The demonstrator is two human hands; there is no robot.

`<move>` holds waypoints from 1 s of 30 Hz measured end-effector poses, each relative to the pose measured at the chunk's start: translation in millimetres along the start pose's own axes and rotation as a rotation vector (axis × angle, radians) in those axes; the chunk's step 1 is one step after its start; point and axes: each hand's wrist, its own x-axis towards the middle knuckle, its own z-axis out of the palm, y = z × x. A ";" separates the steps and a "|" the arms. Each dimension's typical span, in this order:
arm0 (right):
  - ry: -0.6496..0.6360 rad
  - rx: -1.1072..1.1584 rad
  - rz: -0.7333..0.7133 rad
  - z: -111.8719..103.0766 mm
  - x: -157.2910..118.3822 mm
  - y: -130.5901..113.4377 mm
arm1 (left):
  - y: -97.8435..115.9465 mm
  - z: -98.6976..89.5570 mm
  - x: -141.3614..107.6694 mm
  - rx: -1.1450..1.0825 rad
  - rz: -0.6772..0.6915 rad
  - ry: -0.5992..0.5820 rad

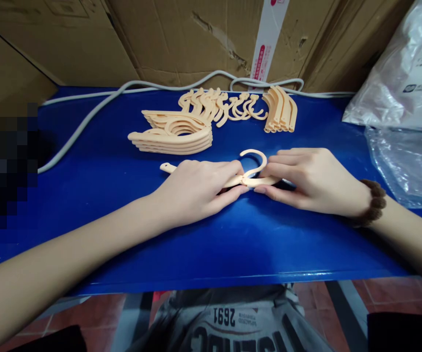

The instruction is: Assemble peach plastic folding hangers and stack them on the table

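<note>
A cream plastic folding clothes hanger [254,168] is between my hands, just over the front half of the blue table. Its hook curls upward at the centre joint. My left hand [199,188] grips the left arm of the hanger, whose tip pokes out past my knuckles. On the other side, my right hand [300,178] pinches the right arm, with the thumb close to the joint; the far end of that arm is hidden under my fingers. Behind my left hand lies a stack of folded hangers [174,134] in the same cream plastic.
Loose hanger arms [199,103], hooks [245,106] and a bundle of curved arms [281,110] lie at the back of the blue table [233,244]. A white cable [122,88] runs along cardboard boxes [181,39]. Clear plastic bags [390,93] sit at the right.
</note>
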 end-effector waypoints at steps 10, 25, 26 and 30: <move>0.127 -0.122 0.042 0.2 2.1 2.0 | -0.7 -1.6 -4.2 0.110 0.076 0.097; 0.102 -0.111 0.127 -0.4 2.0 0.7 | -0.8 -1.2 -5.3 0.123 0.130 0.096; 0.099 -0.100 0.122 0.0 2.2 0.9 | -0.5 -0.8 -5.4 0.121 0.138 0.090; 0.102 -0.088 0.098 1.1 2.2 1.1 | 0.3 0.9 -5.9 0.105 0.168 0.066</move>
